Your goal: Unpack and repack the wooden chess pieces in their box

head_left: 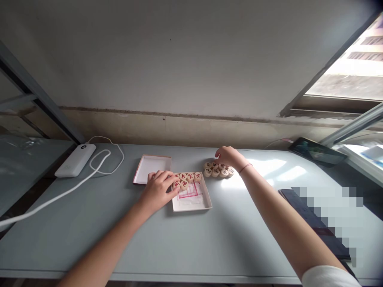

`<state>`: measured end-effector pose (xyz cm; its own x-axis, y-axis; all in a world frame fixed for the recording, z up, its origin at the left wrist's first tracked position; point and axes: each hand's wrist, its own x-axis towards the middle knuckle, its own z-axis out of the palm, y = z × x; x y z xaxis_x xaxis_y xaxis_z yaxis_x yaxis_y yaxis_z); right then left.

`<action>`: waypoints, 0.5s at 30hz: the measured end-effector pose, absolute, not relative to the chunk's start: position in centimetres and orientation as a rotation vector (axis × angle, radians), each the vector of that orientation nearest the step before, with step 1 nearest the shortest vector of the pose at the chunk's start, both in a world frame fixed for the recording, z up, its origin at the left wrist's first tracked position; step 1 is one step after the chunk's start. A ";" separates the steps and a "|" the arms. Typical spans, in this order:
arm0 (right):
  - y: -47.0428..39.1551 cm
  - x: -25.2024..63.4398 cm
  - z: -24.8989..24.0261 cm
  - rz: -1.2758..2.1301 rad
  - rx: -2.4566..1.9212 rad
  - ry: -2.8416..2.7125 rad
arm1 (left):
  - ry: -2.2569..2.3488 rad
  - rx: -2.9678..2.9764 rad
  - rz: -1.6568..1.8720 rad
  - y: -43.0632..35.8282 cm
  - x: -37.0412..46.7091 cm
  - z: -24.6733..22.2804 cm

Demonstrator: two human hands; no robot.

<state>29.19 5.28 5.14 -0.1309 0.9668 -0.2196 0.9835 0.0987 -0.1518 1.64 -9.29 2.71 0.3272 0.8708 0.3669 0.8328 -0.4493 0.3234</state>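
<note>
My left hand (160, 187) reaches over the left wall of a shallow white box (193, 208). Its thumb and fingers are closed about a round wooden Chinese chess piece (176, 184) with a red character. Several more red-marked pieces (190, 177) stand in the box, in a row along its far wall, with another piece (184, 184) in front. Right of the box, several black-marked chess pieces (215, 172) sit packed together on the table. Over their far side bends my right hand (229, 156), fingers curled down; the hand hides some pieces and whatever its fingertips hold.
The box lid (154, 161) lies behind my left hand. On the grey table (125, 239) are a white power bank (76, 161) with a cable (60, 196) at left, a phone (317, 151) at back right, and a dark, partly pixelated flat object (314, 223) at right.
</note>
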 end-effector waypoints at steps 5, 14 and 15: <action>5.0 29.0 5.9 -0.342 2.057 2.314 | 1.612 2.493 0.784 -9.3 1.6 2.7; -0.5 27.1 8.4 -1.719 2.188 2.457 | 1.349 2.432 0.861 -7.7 3.5 4.9; -1.4 26.7 8.5 -1.861 2.103 2.448 | 1.311 2.398 0.869 -7.5 4.1 5.2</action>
